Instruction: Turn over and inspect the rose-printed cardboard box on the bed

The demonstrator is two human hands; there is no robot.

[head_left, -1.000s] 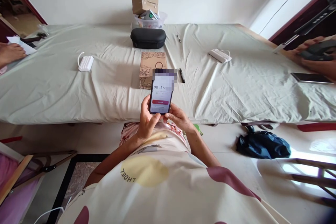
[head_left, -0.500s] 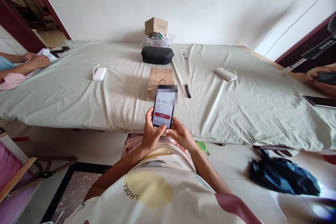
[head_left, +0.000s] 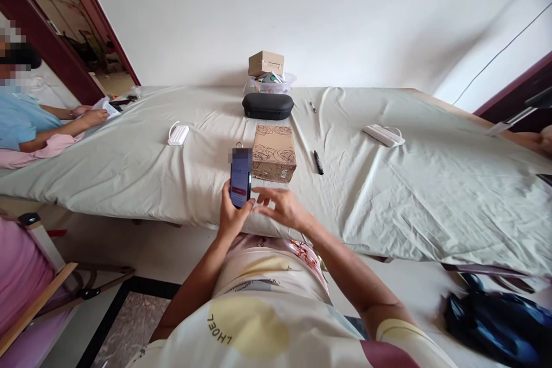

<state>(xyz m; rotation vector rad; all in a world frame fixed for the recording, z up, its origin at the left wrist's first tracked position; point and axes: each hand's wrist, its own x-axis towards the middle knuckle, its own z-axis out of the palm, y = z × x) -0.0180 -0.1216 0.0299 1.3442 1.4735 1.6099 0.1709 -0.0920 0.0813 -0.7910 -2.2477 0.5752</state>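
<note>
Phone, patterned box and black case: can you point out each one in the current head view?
Phone [head_left: 240, 180]: head view, on the screen.
Patterned box [head_left: 273, 148]: head view, on the top face.
Black case [head_left: 268, 106]: head view, on the outer shell.

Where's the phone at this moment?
In the head view, the phone is slightly left of centre, held in the left hand, with the right hand close by on its right. It appears just left of the patterned cardboard box.
</note>
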